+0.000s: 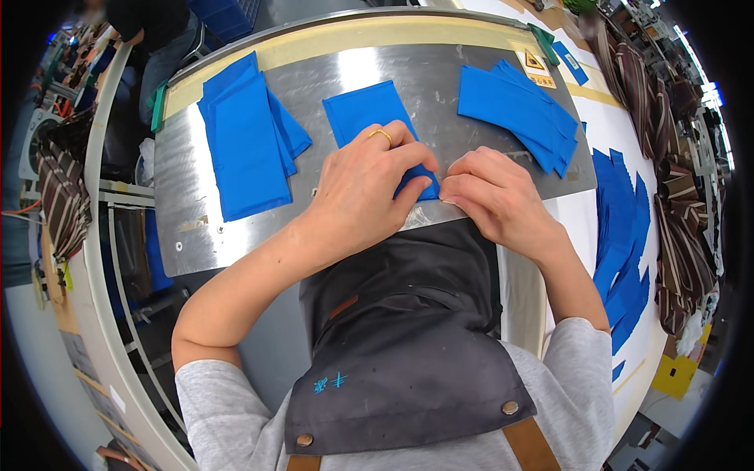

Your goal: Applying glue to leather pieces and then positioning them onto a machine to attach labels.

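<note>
In front of me a flat, rectangular blue fabric piece (363,108) lies on a grey metal plate (330,63). My left hand (365,177) rests over its near part, with thumb and forefinger closed on the cloth close to the near edge. My right hand (499,192) pinches at the piece's near right corner, its fingertips beside those of the left. Part of the cloth is hidden under my left hand. A pile of blue fabric pieces (247,149) lies fanned out on the left of the plate, and a second pile (514,110) on the right.
Beyond the plate's right side, many blue strips (616,235) lie overlapping on a white surface. Green clamps (542,43) sit at the plate's far corners. A warning label (536,67) is stuck near the far right corner. Another person (153,35) is at the far left.
</note>
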`<state>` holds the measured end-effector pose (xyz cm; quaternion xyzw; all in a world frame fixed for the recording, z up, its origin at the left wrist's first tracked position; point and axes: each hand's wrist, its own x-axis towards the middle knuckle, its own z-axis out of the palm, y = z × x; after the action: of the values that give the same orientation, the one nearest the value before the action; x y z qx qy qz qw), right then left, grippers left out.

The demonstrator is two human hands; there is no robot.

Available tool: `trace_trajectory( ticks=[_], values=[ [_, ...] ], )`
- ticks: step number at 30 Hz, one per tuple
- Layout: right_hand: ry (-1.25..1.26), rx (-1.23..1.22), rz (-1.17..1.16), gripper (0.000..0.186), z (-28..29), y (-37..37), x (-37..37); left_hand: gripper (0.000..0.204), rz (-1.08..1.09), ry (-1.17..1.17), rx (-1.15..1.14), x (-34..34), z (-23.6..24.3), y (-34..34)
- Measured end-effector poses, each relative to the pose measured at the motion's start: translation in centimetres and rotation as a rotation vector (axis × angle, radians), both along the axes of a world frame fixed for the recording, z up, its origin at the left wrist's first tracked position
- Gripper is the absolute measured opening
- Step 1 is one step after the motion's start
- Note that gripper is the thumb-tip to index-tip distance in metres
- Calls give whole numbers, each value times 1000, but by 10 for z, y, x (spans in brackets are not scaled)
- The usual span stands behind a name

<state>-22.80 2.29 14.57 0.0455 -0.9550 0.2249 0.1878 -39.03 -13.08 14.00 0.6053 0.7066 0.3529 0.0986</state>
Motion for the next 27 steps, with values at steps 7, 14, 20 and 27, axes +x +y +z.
trace_trajectory(
  ticks=[7,14,20,27],
  values=[
    [-42,-162,-24,10,1,0,1,25,-9,-47,-54,-1,6,1],
    [-87,-211,-149,10,3,-7,0,27,-11,-42,-29,0,4,2],
    [-195,-245,-257,11,10,-12,-6,27,-16,-50,-38,-1,2,2],
    [-253,-216,-258,13,16,-11,-12,24,-27,-74,-18,-1,2,1]
  ],
)
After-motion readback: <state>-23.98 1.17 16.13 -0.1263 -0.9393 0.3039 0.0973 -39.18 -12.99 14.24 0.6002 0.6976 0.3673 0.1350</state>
